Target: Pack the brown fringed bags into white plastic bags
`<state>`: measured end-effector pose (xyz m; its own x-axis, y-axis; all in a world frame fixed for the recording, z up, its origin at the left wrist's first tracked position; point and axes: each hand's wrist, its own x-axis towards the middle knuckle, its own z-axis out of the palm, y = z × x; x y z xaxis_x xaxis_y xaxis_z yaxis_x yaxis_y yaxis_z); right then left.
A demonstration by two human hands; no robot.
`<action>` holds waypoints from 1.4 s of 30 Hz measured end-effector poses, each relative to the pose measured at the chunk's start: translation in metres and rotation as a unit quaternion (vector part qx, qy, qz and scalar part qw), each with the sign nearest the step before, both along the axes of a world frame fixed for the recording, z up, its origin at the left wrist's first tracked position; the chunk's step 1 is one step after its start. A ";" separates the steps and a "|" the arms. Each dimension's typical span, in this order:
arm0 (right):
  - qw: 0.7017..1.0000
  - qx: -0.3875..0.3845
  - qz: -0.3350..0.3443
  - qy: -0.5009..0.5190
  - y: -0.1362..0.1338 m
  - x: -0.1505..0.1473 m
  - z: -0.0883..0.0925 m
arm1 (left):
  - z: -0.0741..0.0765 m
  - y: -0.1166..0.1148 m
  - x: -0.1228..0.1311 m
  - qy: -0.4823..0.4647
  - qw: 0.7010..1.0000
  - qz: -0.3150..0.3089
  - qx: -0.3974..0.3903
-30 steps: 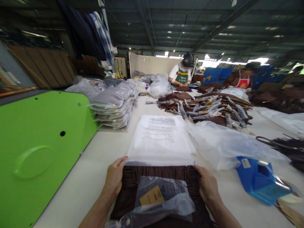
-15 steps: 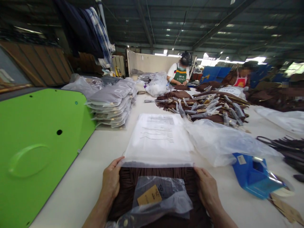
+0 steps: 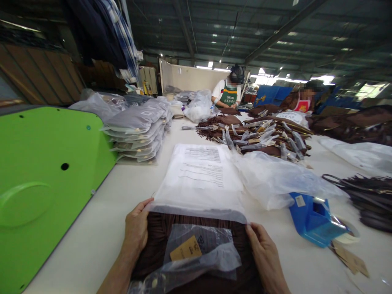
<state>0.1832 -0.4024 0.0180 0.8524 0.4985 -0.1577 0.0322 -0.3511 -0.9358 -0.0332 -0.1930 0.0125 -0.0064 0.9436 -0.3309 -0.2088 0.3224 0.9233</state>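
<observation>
From where I stand, both hands are at the near end of a white printed plastic bag (image 3: 199,175) that lies flat on the pale bench (image 3: 101,212), lines of dark text facing up. The left hand (image 3: 136,226) has its thumb and fingers closed on the bag's near left corner; the right hand (image 3: 261,247) pinches the near right corner the same way, so the edge is drawn out between them. Just on the person's side of that edge, between the two wrists, sits a dark brown fringed bag (image 3: 153,253), its far end meeting the plastic; I can't tell how much of it goes under. On top of it rest a small clear pouch (image 3: 214,237) with a tan card tag (image 3: 186,250), and a strap in a plastic sleeve (image 3: 196,267) across the pouch's lower part.

To the right, a crumpled translucent plastic sheet (image 3: 272,175) spreads beside the printed bag, with a blue tape dispenser (image 3: 317,218) near it and some cardboard tags (image 3: 350,257) close by. Beyond lies a heap of brown fringed bags (image 3: 260,134). On the left, grey plastic-wrapped packages (image 3: 134,126) are stacked behind a bright green panel (image 3: 39,175). Farther back, a co-worker in a green apron (image 3: 230,94) bends over the bench.
</observation>
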 end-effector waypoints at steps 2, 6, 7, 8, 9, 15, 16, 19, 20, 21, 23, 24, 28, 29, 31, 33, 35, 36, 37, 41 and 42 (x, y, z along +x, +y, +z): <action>0.999 0.016 0.007 0.037 -0.001 -0.002 0.000 | -0.001 0.000 0.000 0.007 1.000 -0.010 0.016; 0.987 0.057 -0.021 0.146 0.001 -0.005 -0.001 | -0.003 -0.001 -0.003 0.027 0.998 -0.041 0.032; 0.983 0.068 -0.032 0.165 0.001 -0.005 -0.001 | -0.003 -0.001 -0.004 0.035 0.997 -0.051 0.036; 0.980 0.077 -0.041 0.180 0.002 -0.004 -0.002 | -0.004 -0.001 -0.007 0.046 0.996 -0.060 0.043; 0.977 0.084 -0.048 0.192 0.003 -0.004 -0.003 | -0.004 -0.002 -0.010 0.059 0.995 -0.065 0.051; 0.974 0.089 -0.068 0.198 0.004 -0.001 -0.006 | 0.003 -0.008 -0.031 0.215 0.962 -0.086 0.141; 0.974 0.090 -0.066 0.195 0.004 -0.001 -0.006 | 0.005 -0.011 -0.034 0.242 0.954 -0.089 0.154; 0.974 0.090 -0.074 0.196 0.005 -0.002 -0.002 | 0.010 -0.021 -0.038 0.275 0.941 -0.085 0.177; 0.972 0.089 -0.081 0.203 0.006 -0.003 -0.001 | 0.010 -0.025 -0.039 0.284 0.936 -0.085 0.189; 0.969 0.089 -0.089 0.213 0.006 -0.003 0.000 | 0.009 -0.029 -0.041 0.295 0.930 -0.088 0.201; 0.963 0.090 -0.104 0.230 0.007 -0.004 0.001 | 0.005 -0.036 -0.045 0.325 0.914 -0.097 0.223; 0.962 0.093 -0.108 0.235 0.007 -0.005 0.001 | 0.002 -0.039 -0.048 0.336 0.907 -0.104 0.230; 0.966 0.094 -0.094 0.223 0.005 -0.006 -0.001 | -0.007 -0.051 -0.061 0.337 0.906 -0.138 0.217; 0.969 0.092 -0.086 0.211 0.005 -0.006 -0.002 | -0.007 -0.054 -0.064 0.333 0.909 -0.143 0.205; 0.976 0.090 -0.069 0.183 0.005 -0.006 -0.003 | -0.005 -0.058 -0.068 0.328 0.917 -0.146 0.173; 0.981 0.090 -0.060 0.164 0.005 -0.007 -0.004 | -0.001 -0.062 -0.071 0.322 0.925 -0.144 0.144; 0.982 0.088 -0.056 0.155 0.005 -0.007 -0.006 | 0.005 -0.065 -0.072 0.316 0.927 -0.151 0.131; 0.983 0.087 -0.056 0.152 0.005 -0.007 -0.007 | 0.007 -0.066 -0.072 0.314 0.928 -0.156 0.127; 0.983 0.085 -0.056 0.151 0.005 -0.006 -0.008 | 0.009 -0.068 -0.072 0.309 0.929 -0.163 0.122; 0.985 0.076 -0.052 0.143 0.005 -0.007 -0.007 | 0.009 -0.069 -0.071 0.215 0.953 -0.203 0.069; 0.987 0.072 -0.050 0.136 0.004 -0.007 -0.006 | 0.008 -0.069 -0.070 0.183 0.959 -0.209 0.056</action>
